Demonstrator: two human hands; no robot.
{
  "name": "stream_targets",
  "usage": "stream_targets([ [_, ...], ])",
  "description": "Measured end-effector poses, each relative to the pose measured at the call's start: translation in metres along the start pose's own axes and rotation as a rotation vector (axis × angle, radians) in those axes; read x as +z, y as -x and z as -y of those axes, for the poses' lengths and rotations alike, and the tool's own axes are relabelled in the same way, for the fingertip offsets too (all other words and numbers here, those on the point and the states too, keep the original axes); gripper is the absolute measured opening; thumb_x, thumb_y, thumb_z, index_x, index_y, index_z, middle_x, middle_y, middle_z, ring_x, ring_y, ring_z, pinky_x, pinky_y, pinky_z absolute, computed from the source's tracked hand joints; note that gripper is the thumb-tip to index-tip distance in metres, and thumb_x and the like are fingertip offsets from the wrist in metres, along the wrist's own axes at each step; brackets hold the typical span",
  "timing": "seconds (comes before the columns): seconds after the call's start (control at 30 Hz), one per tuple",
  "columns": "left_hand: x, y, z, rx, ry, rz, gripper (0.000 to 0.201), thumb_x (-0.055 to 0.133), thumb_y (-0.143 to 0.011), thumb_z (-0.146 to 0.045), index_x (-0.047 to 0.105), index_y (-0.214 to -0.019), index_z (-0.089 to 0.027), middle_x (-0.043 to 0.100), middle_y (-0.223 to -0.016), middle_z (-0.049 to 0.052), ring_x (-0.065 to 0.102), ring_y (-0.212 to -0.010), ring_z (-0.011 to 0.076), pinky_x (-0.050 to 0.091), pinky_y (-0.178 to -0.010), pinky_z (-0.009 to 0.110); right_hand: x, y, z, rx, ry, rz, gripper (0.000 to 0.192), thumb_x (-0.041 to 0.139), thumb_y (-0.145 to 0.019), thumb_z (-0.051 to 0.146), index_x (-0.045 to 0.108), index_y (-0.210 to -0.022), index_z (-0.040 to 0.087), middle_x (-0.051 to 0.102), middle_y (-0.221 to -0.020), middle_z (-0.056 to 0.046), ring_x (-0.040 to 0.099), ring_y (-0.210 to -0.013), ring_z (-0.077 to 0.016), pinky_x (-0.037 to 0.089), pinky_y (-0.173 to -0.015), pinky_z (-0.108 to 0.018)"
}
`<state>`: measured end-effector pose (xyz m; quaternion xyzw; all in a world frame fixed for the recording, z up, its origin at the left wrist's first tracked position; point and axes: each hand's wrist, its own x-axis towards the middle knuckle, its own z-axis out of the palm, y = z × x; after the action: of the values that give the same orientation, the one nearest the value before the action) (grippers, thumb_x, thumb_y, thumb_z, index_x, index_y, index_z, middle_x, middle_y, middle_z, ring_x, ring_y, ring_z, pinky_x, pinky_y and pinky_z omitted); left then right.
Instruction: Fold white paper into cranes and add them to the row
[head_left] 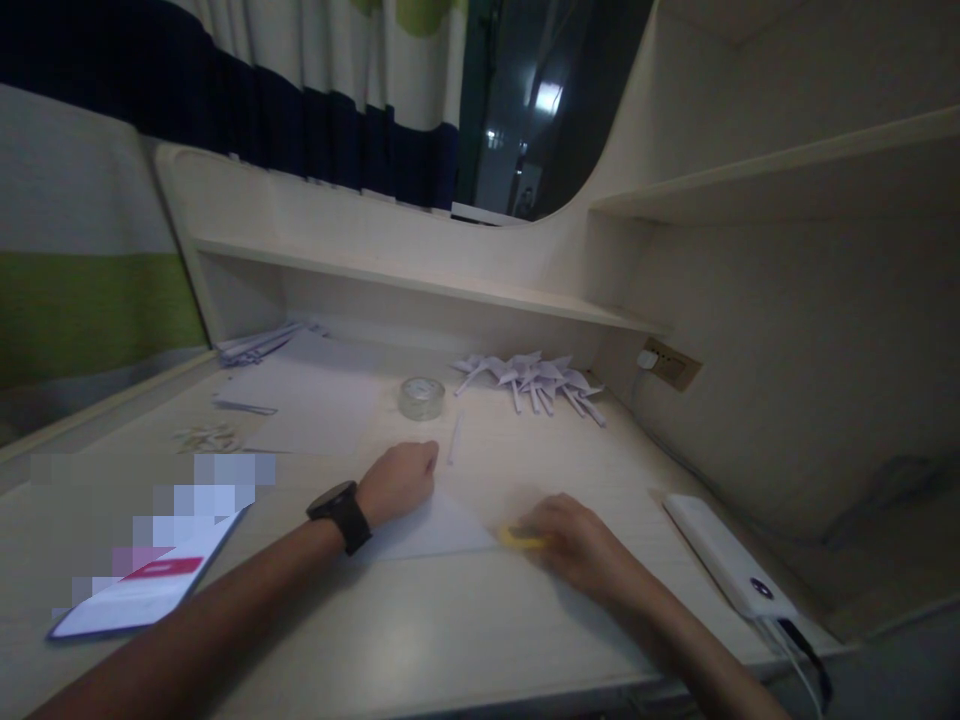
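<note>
My left hand (399, 482), with a black watch on its wrist, is curled closed and presses on a white sheet of paper (442, 530) on the desk. By the sheet's right corner, my right hand (574, 540) is closed around a small yellow tool (523, 538); motion blur hides its exact kind. Just beyond my left hand lies a thin white paper stick (455, 438). A roll of clear tape (421, 398) rests farther back. Several white paper pinwheels (536, 375) with paper sticks lie in a row at the back right.
Large white sheets (315, 390) and small scraps (210, 437) lie at the left. A lit tablet (165, 570) is at the front left. At the right are a white power bank (716, 550) with cables and a wall socket (675, 365). A shelf (420, 285) runs along the back.
</note>
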<state>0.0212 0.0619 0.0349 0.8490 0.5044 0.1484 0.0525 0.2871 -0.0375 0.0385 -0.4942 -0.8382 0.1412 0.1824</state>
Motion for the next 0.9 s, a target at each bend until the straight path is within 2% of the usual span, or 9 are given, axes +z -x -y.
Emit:
stream_targets([
  [0.4, 0.005, -0.001, 0.0, -0.012, -0.082, 0.026, 0.019, 0.038, -0.083, -0.014, 0.057, -0.078, -0.016, 0.064, -0.076, 0.012, 0.061, -0.072, 0.0232, 0.038, -0.062, 0.031, 0.001, 0.002, -0.003, -0.007, -0.041, 0.045, 0.027, 0.063, -0.081, 0.022, 0.068, -0.107, 0.023, 0.064, -0.097, -0.008, 0.056, -0.09, -0.0215, 0.043, -0.081, -0.032],
  [0.53, -0.001, 0.004, -0.004, -0.002, -0.091, 0.014, 0.016, 0.041, -0.079, -0.013, 0.057, -0.081, -0.015, 0.063, -0.079, 0.011, 0.061, -0.075, 0.0231, 0.042, -0.067, 0.032, 0.003, 0.003, -0.007, -0.012, -0.052, 0.042, 0.026, 0.063, -0.081, 0.02, 0.068, -0.106, 0.022, 0.064, -0.096, -0.007, 0.056, -0.089, -0.0205, 0.043, -0.079, -0.031],
  [0.63, -0.009, 0.014, -0.008, 0.02, -0.082, -0.055, 0.022, 0.044, -0.073, -0.011, 0.058, -0.09, -0.013, 0.062, -0.088, 0.012, 0.061, -0.081, 0.024, 0.045, -0.073, 0.035, 0.003, 0.003, -0.007, -0.009, -0.064, 0.045, 0.026, 0.063, -0.081, 0.023, 0.068, -0.106, 0.023, 0.064, -0.095, -0.007, 0.056, -0.089, -0.0202, 0.043, -0.079, -0.03],
  [0.7, -0.013, 0.024, -0.009, 0.085, -0.074, -0.122, 0.03, 0.045, -0.074, -0.012, 0.057, -0.102, -0.011, 0.062, -0.099, 0.014, 0.059, -0.094, 0.0259, 0.044, -0.083, 0.038, 0.003, 0.003, -0.006, -0.003, -0.062, 0.043, 0.025, 0.063, -0.081, 0.024, 0.068, -0.106, 0.023, 0.063, -0.095, -0.007, 0.056, -0.089, -0.0202, 0.042, -0.079, -0.031],
  [0.77, -0.014, 0.034, -0.008, 0.231, -0.073, -0.152, 0.035, 0.046, -0.079, -0.016, 0.055, -0.113, -0.013, 0.057, -0.118, 0.014, 0.048, -0.116, 0.0292, 0.036, -0.098, 0.044, 0.002, 0.003, -0.004, 0.001, -0.056, 0.044, 0.024, 0.063, -0.081, 0.023, 0.068, -0.105, 0.023, 0.063, -0.093, -0.007, 0.056, -0.088, -0.0202, 0.042, -0.078, -0.03],
  [0.83, -0.009, 0.043, -0.005, 0.41, -0.059, -0.094, 0.039, 0.046, -0.085, -0.024, 0.052, -0.123, -0.024, 0.048, -0.136, 0.007, 0.03, -0.132, 0.0309, 0.02, -0.108, 0.053, 0.003, 0.003, -0.004, -0.001, -0.055, 0.038, 0.023, 0.063, -0.081, 0.022, 0.068, -0.104, 0.022, 0.063, -0.092, -0.007, 0.056, -0.087, -0.0201, 0.042, -0.077, -0.03],
  [0.9, 0.001, 0.048, -0.001, 0.505, -0.026, 0.0, 0.04, 0.044, -0.09, -0.034, 0.046, -0.129, -0.034, 0.041, -0.143, 0.0, 0.02, -0.137, 0.0314, 0.01, -0.108, 0.059, 0.004, 0.002, -0.004, -0.01, -0.057, 0.028, 0.022, 0.063, -0.081, 0.022, 0.068, -0.103, 0.022, 0.063, -0.092, -0.006, 0.055, -0.087, -0.0201, 0.042, -0.077, -0.03],
])
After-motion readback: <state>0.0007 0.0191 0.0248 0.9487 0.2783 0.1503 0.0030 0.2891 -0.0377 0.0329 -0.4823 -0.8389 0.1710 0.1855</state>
